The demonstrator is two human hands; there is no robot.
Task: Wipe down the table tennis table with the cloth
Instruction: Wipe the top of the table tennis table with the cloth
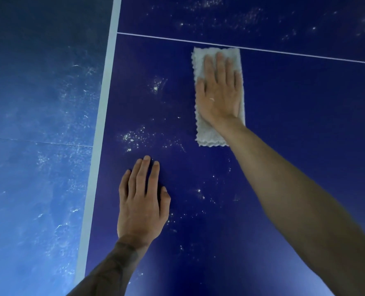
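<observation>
A dark blue table tennis table (284,124) fills most of the view. A folded white cloth (211,137) lies flat on it just below the thin white centre line (305,55). My right hand (220,92) presses flat on the cloth with straight fingers pointing away from me. My left hand (142,201) rests flat on the bare table surface, nearer to me and to the left. White dust specks (132,137) lie between the two hands, and more dust (230,16) lies beyond the centre line.
The table's white edge stripe (100,129) runs down the left side. Beyond it lies a blue floor (38,124) with scuffs and white marks.
</observation>
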